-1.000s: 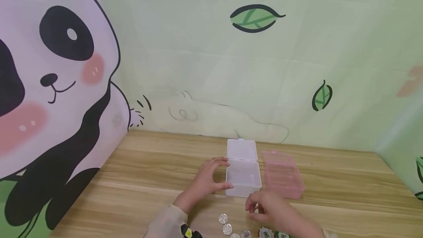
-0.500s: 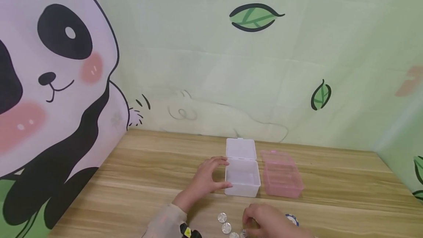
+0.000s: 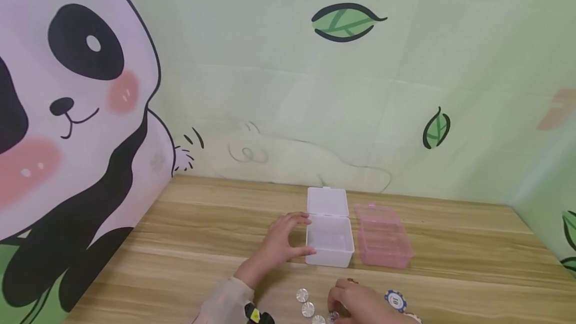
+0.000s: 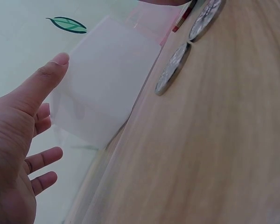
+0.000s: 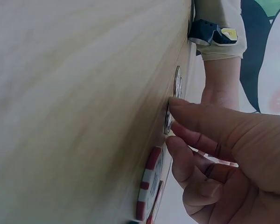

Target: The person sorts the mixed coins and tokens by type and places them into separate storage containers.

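The coin [image 5: 168, 122] lies on the table [image 5: 84, 116] at your half-curled right hand [image 3: 358, 300], its grip unclear, your left hand [image 3: 280, 241] spread loosely at the white box [image 3: 329, 259], so picking-up seems underway, calling for a firm pinch.

This looks like a small indoor corner dressed as a staged set, though whether it stands in a home or a studio cannot be told. A pale green fabric backdrop [image 3: 247, 39], creased along fold lines, hangs behind the surface [image 3: 216, 214] and turns along both sides, printed with a big blushing cartoon panda [image 3: 90, 119], a large black-outlined leaf [image 3: 344, 22] and a smaller leaf [image 3: 436, 130]. The surface has a light wood-grain top reaching back to the cloth
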`<state>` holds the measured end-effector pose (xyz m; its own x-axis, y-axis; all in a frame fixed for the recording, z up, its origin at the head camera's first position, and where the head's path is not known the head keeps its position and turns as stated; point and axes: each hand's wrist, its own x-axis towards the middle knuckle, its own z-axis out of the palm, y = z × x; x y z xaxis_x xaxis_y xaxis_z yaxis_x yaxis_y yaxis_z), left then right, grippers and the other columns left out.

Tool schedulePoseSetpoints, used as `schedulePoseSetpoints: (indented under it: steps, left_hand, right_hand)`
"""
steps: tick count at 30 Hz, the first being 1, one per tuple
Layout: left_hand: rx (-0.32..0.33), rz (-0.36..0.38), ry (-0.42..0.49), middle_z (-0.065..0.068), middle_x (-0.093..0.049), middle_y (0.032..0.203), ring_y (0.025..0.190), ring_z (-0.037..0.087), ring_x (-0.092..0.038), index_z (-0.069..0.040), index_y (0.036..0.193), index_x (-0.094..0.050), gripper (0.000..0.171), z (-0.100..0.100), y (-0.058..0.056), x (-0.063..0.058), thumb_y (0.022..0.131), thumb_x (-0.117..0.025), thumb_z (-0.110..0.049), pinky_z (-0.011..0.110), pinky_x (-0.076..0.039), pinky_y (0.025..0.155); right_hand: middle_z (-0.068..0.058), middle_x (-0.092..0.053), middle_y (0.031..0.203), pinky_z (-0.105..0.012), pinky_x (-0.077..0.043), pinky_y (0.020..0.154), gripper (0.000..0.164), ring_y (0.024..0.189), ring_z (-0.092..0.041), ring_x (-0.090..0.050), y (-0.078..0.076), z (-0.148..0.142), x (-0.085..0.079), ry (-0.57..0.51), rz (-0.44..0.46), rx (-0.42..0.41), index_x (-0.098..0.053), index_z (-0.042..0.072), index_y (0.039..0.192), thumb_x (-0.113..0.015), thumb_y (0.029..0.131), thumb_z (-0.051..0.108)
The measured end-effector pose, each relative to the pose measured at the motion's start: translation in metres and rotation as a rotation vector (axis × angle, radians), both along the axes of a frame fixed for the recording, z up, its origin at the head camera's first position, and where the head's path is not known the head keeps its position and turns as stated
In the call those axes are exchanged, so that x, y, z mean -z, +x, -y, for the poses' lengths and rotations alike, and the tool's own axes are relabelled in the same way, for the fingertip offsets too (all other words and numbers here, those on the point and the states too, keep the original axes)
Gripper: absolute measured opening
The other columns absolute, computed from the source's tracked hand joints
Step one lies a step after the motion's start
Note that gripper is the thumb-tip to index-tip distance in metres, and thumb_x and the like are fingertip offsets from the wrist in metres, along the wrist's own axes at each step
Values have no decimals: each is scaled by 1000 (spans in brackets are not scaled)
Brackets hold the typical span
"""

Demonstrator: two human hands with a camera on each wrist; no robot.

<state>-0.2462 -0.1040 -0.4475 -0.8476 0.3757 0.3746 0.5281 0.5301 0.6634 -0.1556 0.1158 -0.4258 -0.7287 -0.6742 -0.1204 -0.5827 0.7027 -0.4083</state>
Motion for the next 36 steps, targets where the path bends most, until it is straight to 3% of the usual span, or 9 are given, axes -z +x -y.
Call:
schedulePoseSetpoints:
  steps: [9,26,36]
  left_hand:
    - [3,22,0,3,-53,141,135,30,-42,-14,123,-59,59,0,2,-1,72,-82,-34,59,-28,111]
    - [4,20,0,3,-52,142,136,29,-42,-15,124,-58,59,-1,0,0,73,-82,-35,60,-27,111]
    - [-1,19,-11,2,-51,143,136,28,-42,-16,125,-58,60,0,0,1,73,-81,-35,59,-27,111]
  right_hand:
    - [12,-50,79,-17,-40,60,18,69,3,-40,1,1,4,23,-95,-29,-63,17,81,-80,73,17]
    - [13,-48,72,-19,-37,57,17,64,1,-40,3,0,-1,-41,59,54,-57,20,82,-73,82,21]
    - [16,-47,66,-16,-38,57,16,61,5,-41,2,-2,-4,-135,130,26,-56,19,80,-72,83,16]
